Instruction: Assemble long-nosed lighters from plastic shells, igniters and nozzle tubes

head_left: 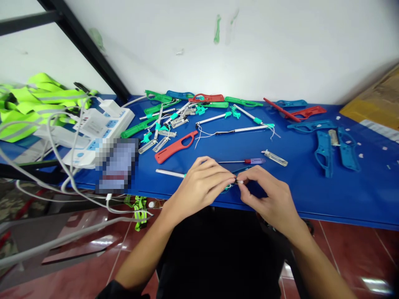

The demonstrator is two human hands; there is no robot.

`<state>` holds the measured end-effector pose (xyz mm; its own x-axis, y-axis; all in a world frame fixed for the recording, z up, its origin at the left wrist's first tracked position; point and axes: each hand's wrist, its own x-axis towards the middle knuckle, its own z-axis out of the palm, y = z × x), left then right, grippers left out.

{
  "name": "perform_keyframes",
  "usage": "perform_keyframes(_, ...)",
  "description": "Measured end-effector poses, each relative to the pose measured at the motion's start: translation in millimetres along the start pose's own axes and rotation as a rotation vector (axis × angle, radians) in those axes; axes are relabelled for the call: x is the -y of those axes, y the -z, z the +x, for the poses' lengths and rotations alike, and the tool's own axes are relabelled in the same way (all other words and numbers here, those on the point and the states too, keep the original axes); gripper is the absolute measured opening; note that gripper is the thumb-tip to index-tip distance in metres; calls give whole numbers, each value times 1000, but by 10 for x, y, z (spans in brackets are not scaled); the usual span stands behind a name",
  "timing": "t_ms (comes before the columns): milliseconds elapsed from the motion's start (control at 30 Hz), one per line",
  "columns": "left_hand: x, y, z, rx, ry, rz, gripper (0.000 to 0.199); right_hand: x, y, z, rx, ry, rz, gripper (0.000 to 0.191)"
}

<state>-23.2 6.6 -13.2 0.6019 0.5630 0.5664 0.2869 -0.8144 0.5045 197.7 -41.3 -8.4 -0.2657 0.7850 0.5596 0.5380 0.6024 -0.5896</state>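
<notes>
My left hand (201,182) is closed, its fingertips meeting those of my right hand (271,195) near the table's front edge. Between them they pinch a small black-and-white part (237,181), too small to name. Under my left hand lies a metal lighter tube (170,172), its right end hidden by the fingers. A blue piece (242,169) shows partly behind my fingertips. Just beyond them is a screwdriver (254,161) with a purple-blue handle. A clear lighter fuel tank (274,158) lies to the right of it.
Lighter tubes with wires (215,118) and a red handle half (176,147) lie beyond my hands. Blue shells (324,153) are at right, near a cardboard box (374,99). At left are a power strip (120,124), phone (116,166), cables and yellow reflective straps (43,99).
</notes>
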Motion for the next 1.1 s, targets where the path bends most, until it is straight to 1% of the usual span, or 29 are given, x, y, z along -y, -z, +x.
perform_keyframes(100, -7, 0, 6, 4, 2, -2, 10, 2, 3, 0, -4, -8, -4, 13)
perform_keyframes(333, 6, 13, 18, 7, 24, -57, 13, -23, 27, -28, 15, -91, 66, 13)
perform_keyframes(567, -5, 27, 35, 10, 57, -115, 10, -37, 25, -32, 15, -59, 66, 16)
perform_keyframes(800, -10, 25, 30, -2, 80, -128, 13, -14, 29, -17, 15, -35, 66, 17)
perform_keyframes(1100, -1, -4, 18, -49, 109, -144, 9, -18, 38, -34, 32, -61, 82, 18)
